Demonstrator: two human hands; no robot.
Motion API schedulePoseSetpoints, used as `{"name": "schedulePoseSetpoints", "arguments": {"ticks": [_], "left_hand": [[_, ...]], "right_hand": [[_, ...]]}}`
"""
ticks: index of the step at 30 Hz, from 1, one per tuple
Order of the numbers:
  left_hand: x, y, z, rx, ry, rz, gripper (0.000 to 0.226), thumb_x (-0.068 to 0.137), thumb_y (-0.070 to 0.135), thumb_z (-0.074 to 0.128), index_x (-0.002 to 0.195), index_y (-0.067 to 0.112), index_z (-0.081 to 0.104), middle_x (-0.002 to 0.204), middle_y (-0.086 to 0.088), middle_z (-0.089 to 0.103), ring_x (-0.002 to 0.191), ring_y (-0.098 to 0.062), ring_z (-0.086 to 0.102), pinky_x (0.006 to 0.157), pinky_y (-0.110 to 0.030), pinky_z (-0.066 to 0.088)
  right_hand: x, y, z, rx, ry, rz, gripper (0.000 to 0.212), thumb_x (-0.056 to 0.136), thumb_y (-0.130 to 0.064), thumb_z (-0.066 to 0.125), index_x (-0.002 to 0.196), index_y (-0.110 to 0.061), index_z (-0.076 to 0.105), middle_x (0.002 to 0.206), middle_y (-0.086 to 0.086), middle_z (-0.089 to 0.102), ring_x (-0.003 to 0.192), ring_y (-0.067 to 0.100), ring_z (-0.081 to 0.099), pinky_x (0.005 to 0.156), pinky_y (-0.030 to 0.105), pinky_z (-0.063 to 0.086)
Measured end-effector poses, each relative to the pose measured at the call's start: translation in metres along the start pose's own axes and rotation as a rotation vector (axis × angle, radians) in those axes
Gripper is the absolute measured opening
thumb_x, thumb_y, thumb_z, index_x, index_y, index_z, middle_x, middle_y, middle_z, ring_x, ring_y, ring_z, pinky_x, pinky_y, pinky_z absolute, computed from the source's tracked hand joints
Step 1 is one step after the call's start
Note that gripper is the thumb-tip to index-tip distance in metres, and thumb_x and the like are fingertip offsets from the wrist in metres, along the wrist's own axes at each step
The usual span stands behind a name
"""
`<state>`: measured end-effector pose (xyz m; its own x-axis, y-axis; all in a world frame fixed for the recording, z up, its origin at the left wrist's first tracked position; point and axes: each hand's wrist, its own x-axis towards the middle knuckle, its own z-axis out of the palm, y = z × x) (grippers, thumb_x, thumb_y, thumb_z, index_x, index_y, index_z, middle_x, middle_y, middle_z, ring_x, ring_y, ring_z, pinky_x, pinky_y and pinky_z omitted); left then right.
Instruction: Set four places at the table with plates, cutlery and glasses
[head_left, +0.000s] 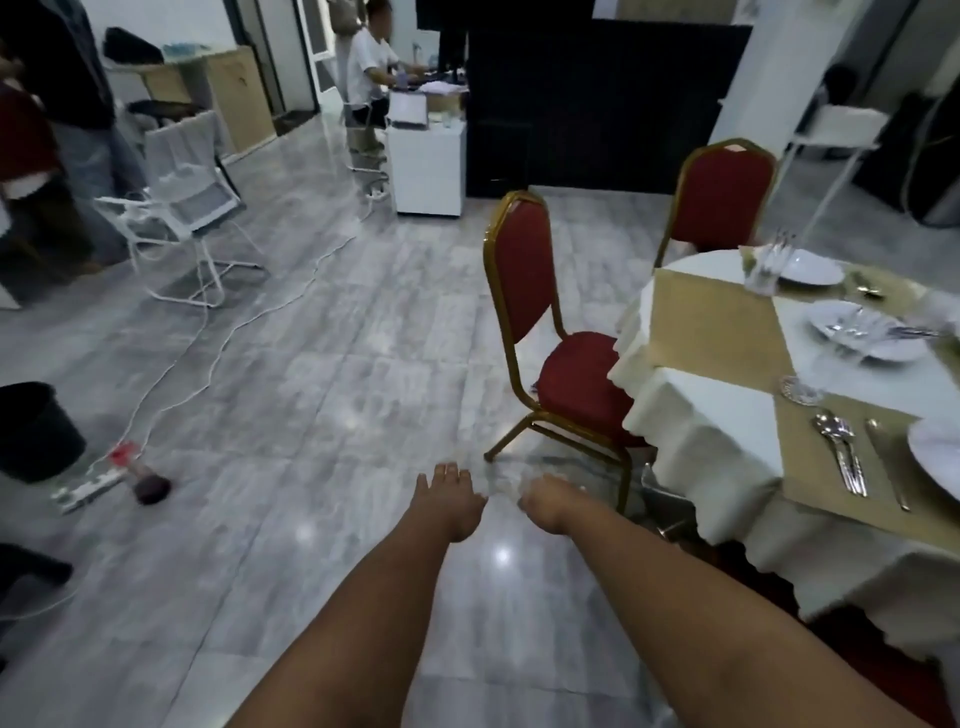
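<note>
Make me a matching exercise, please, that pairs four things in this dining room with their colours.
Things:
1. nearer chair
2. bin
3. spoons
4. tablecloth

Colours:
A. silver
B. white
C. red with a gold frame
D. black

Pairs: 1-C, 2-D, 3-A, 4-B.
</note>
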<state>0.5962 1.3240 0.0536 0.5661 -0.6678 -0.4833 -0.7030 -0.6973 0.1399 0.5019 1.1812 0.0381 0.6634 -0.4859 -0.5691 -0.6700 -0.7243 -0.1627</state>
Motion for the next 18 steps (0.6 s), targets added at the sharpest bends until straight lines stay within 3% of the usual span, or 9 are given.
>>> {"name": "schedulePoseSetpoints", "arguments": {"ticks": [7,11,15,18], "left_hand": [[0.057,0.003,-0.031,0.095,-0.015,0.169,0.061,0.103,0.041,0.015,0.153,0.007,0.004,0.162,-0.014,-0.001,0.150,-0.028,-0.003,0.120,-0.049,0.003],[0.091,0.026,-0.045,0.144,-0.010,0.265,0.062,0.103,0.042,0.017,0.153,0.007,0.008,0.161,-0.014,0.001,0.150,-0.029,-0.001,0.119,-0.049,0.005],[0.120,0.054,-0.059,0.183,-0.023,0.337,0.061,0.103,0.041,0.018,0.153,0.006,0.010,0.161,-0.014,0.002,0.150,-0.028,0.000,0.120,-0.049,0.005],[0.138,0.068,-0.067,0.189,-0.051,0.350,0.061,0.103,0.041,0.016,0.153,0.006,0.006,0.161,-0.014,-0.002,0.150,-0.028,-0.003,0.120,-0.049,0.002]], "right_hand": [[0.037,0.017,-0.012,0.164,0.065,0.152,0.043,0.101,-0.036,0.034,0.132,-0.014,0.055,0.143,0.014,0.049,0.132,0.032,0.045,0.111,0.049,0.036],[0.028,0.029,-0.041,0.216,0.095,0.258,0.046,0.101,-0.031,0.039,0.139,-0.006,0.047,0.147,0.017,0.044,0.135,0.035,0.042,0.111,0.045,0.033],[0.043,0.052,-0.056,0.227,0.090,0.289,0.052,0.106,-0.034,0.030,0.152,-0.010,0.027,0.162,0.015,0.018,0.149,0.035,0.015,0.120,0.051,0.016],[0.056,0.068,-0.065,0.206,0.088,0.301,0.059,0.103,-0.044,0.032,0.152,-0.010,0.029,0.161,0.013,0.020,0.147,0.034,0.020,0.118,0.053,0.021]]}}
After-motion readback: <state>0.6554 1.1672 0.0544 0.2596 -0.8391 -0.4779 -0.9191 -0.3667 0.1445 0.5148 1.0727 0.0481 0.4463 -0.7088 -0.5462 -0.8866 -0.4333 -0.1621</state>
